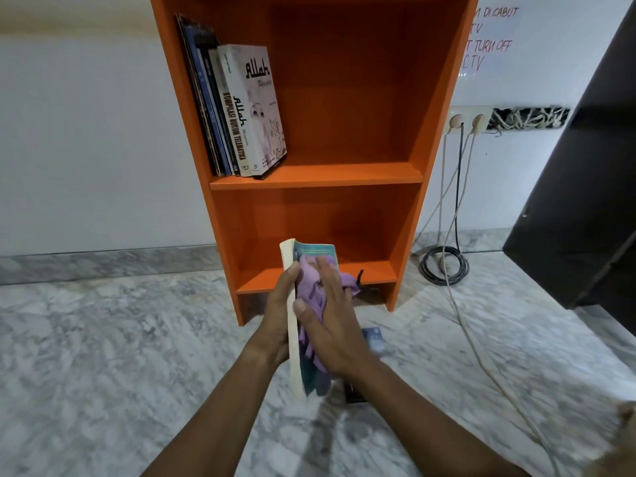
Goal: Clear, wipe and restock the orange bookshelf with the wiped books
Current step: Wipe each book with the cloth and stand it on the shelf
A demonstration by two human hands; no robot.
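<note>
The orange bookshelf (316, 177) stands against the white wall. Several books (237, 108) lean at the left end of its upper shelf; the lower shelf holds nothing. In front of it, my left hand (278, 311) grips a teal-covered book (315, 251) upright by its spine side. My right hand (330, 321) presses a purple cloth (311, 294) flat against that book's cover. Another book (373, 339) lies on the floor behind my right hand, partly hidden. A dark object (354, 394) shows under my right wrist.
Marble floor (103, 356) spreads all around. Wall sockets (468, 122) at the right feed cables, with a coiled black cable (444, 266) and a white cord (481, 356) trailing across the floor. A dark cabinet (585, 184) juts in at the right.
</note>
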